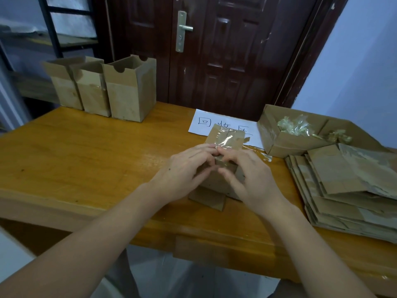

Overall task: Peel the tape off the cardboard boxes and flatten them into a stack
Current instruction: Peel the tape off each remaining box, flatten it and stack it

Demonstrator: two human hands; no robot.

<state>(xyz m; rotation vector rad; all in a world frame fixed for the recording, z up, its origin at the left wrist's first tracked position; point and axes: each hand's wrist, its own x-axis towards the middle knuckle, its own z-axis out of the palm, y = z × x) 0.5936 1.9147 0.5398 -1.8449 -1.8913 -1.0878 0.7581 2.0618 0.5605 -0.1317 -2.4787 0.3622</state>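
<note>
Both hands are on the small brown cardboard box (223,160) at the middle of the orange wooden counter (86,147), right in front of me. My left hand (184,171) curls over its near top edge, and my right hand (247,177) meets it, fingertips working together at the seam. That looks like a pinch on the end of the clear shiny tape (225,139) running across the raised flap, though the exact grip on the tape edge is hidden under my fingers. So this is the peeling step, I'd say, with flattening yet to come.

Next I'd want a firm hold on that loose end and a steady pull along the flap, left hand bracing the box so it doesn't lift.

To the right, the stack of flattened brown cardboard (348,190) waits, and behind it an open cardboard tray (279,145) holds crumpled tape scraps (296,126). Three upright open brown boxes (103,91) stand at the back left, not yet done.
</note>
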